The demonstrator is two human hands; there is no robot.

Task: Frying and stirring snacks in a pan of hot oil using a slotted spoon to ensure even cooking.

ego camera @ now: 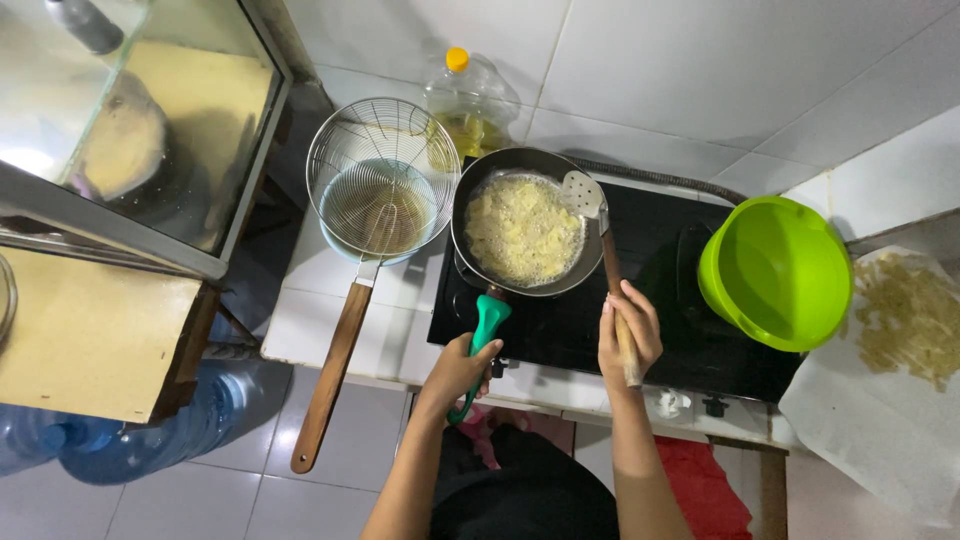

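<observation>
The left hand [462, 368] has its fingers clamped on the green handle [484, 335] of the frying pan [527, 222]; the right hand [627, 335] grips the wooden spatula [603, 262], whose blade rests on the pan rim.

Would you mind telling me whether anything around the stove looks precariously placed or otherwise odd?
The wire strainer rests on a bowl with its long wooden handle jutting past the counter edge over the floor. The green bowl sits tilted on the stove.

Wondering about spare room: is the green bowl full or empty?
Empty: the green bowl sits tilted on the stove, and only its bare green inside shows.
</observation>
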